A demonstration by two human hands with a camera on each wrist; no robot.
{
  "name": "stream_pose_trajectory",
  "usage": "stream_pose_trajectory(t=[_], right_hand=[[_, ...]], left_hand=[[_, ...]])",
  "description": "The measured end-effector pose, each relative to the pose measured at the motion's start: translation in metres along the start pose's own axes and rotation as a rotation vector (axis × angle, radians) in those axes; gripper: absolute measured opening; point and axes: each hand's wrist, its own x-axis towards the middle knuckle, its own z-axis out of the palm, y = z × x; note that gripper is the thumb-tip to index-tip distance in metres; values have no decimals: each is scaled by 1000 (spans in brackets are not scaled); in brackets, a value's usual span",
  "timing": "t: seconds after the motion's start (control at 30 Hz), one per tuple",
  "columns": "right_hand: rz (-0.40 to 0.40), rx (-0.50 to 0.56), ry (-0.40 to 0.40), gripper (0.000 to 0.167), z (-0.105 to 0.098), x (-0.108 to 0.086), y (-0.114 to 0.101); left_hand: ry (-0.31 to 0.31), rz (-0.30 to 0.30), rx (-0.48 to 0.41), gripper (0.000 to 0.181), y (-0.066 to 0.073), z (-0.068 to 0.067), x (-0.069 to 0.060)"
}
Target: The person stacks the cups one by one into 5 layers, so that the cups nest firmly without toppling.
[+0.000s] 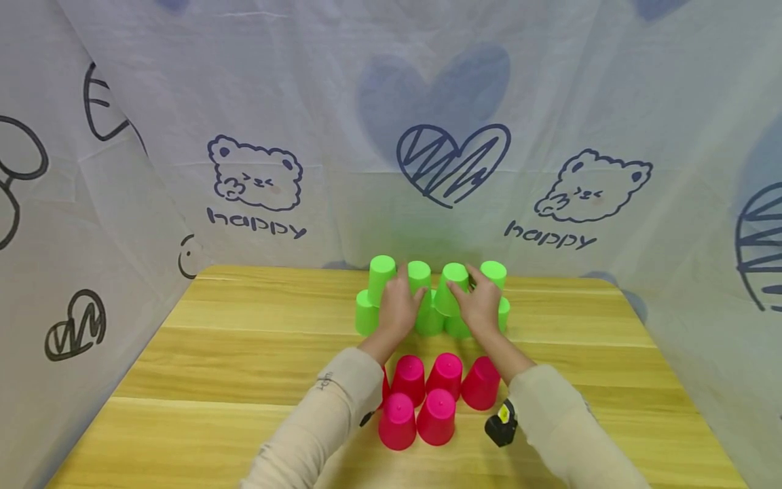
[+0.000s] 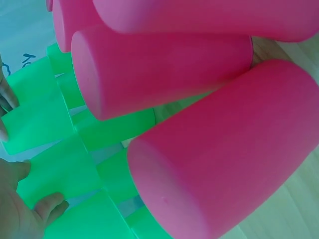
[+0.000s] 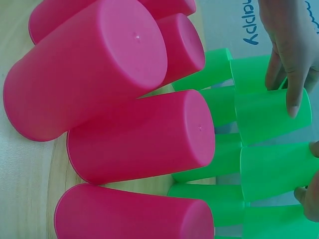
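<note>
Green cups (image 1: pixel 367 314) stand upside down in two tiers, the upper four on the lower row. My left hand (image 1: pixel 398 309) grips the second upper cup (image 1: pixel 419 275), thumb on its right side; the left wrist view shows this hand (image 2: pixel 17 201) with its fingers around that cup (image 2: pixel 60 172). With thumb and fingers, my right hand (image 1: pixel 480 307) holds the third upper cup (image 1: pixel 453 288), which tilts slightly. In the right wrist view the right hand (image 3: pixel 291 47) pinches the cup (image 3: pixel 269 117) near its closed end. The hands partly hide the lower tier.
Several upside-down pink cups (image 1: pixel 438 418) stand nearer on the wooden table (image 1: pixel 244 380), below and between the forearms. A small black object with a yellow mark (image 1: pixel 502 424) is beside the right sleeve. A printed white cloth (image 1: pixel 342 204) hangs behind the table.
</note>
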Motion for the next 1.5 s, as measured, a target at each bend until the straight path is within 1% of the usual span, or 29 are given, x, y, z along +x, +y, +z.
stream_pose_trajectory(t=[0.13, 0.23, 0.5, 0.67, 0.83, 0.97, 1.07, 1.23, 1.37, 1.43, 1.5], right_hand=[[-6, -1, -10, 48, 1, 1, -1], [-7, -12, -15, 48, 1, 1, -2], [-27, -61, 2, 46, 1, 3, -5], [-14, -53, 5, 45, 3, 5, -5], [-6, -32, 3, 45, 4, 6, -5], [-4, -38, 0, 45, 4, 5, -5], [-13, -39, 4, 45, 2, 3, -6], [-41, -15, 15, 43, -3, 0, -11], [-66, 27, 34, 43, -10, -1, -14], [-91, 59, 49, 42, -14, -3, -15], [-128, 83, 66, 40, -19, -5, -16]], left_hand=[[25, 42, 34, 56, 0, -1, 1], [32, 65, 52, 51, -1, 0, 2], [22, 73, 42, 49, 0, -1, 2], [31, 88, 31, 50, 1, -1, 3], [20, 90, 31, 50, 1, -1, 3], [10, 91, 36, 50, 1, -2, 3], [16, 121, 54, 49, 0, -3, 3], [53, 191, 118, 45, -1, -5, 3], [106, 242, 174, 41, 1, -9, 2], [138, 267, 180, 38, 2, -13, 2], [163, 280, 167, 36, 2, -18, 1]])
